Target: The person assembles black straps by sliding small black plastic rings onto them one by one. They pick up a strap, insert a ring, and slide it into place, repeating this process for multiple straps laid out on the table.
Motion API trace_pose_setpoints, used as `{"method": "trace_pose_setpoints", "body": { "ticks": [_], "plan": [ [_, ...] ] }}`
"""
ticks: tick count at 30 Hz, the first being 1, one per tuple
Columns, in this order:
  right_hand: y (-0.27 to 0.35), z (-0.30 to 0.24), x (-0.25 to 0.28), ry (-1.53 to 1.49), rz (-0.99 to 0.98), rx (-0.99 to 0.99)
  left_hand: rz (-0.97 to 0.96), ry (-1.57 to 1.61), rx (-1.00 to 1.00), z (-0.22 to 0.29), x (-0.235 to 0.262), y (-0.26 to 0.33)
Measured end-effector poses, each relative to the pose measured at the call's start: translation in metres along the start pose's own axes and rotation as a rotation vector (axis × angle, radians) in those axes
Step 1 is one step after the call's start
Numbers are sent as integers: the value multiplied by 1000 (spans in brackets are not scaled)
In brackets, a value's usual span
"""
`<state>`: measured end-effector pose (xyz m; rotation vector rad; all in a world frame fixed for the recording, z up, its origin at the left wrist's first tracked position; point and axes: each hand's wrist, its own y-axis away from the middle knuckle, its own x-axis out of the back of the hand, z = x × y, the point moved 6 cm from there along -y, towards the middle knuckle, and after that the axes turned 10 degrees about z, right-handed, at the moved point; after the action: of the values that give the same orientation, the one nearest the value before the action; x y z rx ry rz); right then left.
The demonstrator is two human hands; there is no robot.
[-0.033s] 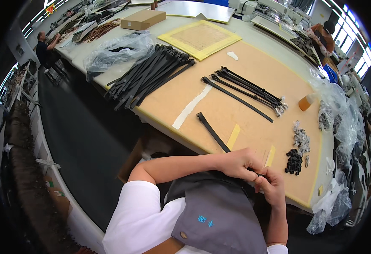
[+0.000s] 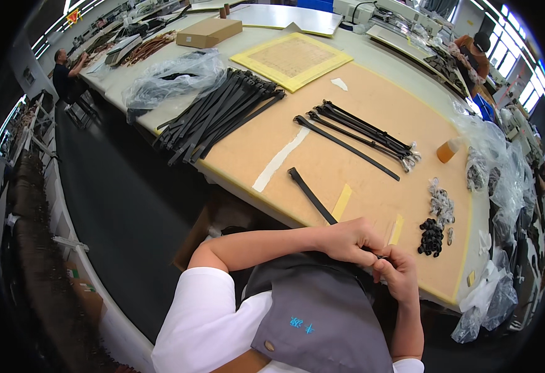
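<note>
At the table's near edge, my left hand (image 2: 351, 241) and my right hand (image 2: 399, 273) meet with fingers closed in a pinch. Between them is the end of a black strap (image 2: 312, 195), mostly covered by the fingers. Its other end, bent into a small loop, lies on the tabletop to the left. Farther off lie a single black strap (image 2: 353, 150) and several straps with metal clasps (image 2: 369, 132). Right of my hands sit a heap of small black rings (image 2: 430, 239) and a pile of silvery metal clasps (image 2: 440, 204).
A large stack of black straps (image 2: 219, 115) overhangs the table's left edge beside a clear plastic bag (image 2: 176, 81). Behind are a yellow-edged board (image 2: 291, 59) and a cardboard box (image 2: 209, 32). An amber container (image 2: 449, 150) stands at right near plastic bags (image 2: 506, 161). Two people work farther off.
</note>
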<state>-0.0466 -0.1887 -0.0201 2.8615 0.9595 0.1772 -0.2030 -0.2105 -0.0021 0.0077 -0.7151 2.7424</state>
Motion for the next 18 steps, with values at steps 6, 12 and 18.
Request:
{"method": "trace_pose_setpoints", "body": {
  "ticks": [6,12,18],
  "plan": [
    [-24,-10,1,7,-79,-20,8,-63,77,-7,15,-12],
    [-114,-8,37,82,-91,45,-98,-313,233,-59,72,-68],
    [-265,13,127,396,158,187,40,-780,409,-110,228,-131]
  ]
}}
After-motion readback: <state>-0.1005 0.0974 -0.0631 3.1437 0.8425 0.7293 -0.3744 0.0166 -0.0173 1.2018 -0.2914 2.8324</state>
